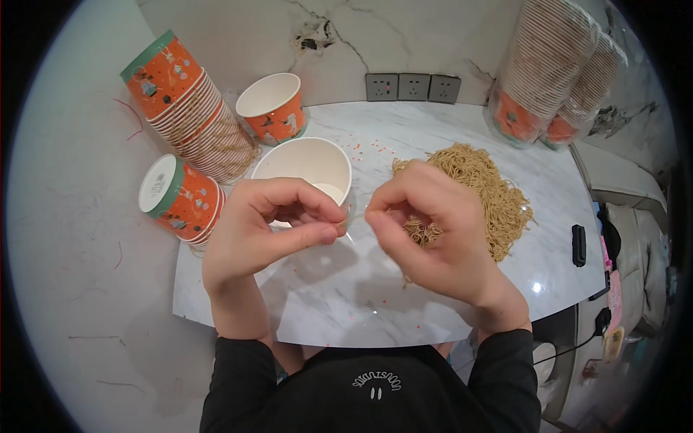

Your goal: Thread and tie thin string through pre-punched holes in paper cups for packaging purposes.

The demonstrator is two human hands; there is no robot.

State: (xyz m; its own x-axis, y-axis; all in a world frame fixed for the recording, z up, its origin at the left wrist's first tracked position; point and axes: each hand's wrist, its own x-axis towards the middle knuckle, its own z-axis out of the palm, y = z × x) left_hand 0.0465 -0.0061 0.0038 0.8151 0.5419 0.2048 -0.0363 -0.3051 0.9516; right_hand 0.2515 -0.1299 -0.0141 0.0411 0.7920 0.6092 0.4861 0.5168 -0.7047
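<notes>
Both my hands are raised over the table, their fingertips facing each other a short way apart. With thumb and fingers closed in a pinch, my left hand [271, 224] is in front of an open white paper tub [334, 159]. My right hand [440, 234] is pinched too, before a heap of thin tan strands [498, 195] that look like rubber bands or noodles. A faint, thin line seems to show between the fingertips, too fine to name. More tan strands [421, 232] are visible through the curl of my right hand.
At left stand a tall tilted stack of orange-and-green paper tubs [188, 108] and a shorter upside-down stack [180, 198]. Another tub [273, 108] is behind. Wrapped tub stacks [545, 72] stand back right. A small black object [579, 246] lies near the right edge. Sockets [413, 87] line the wall.
</notes>
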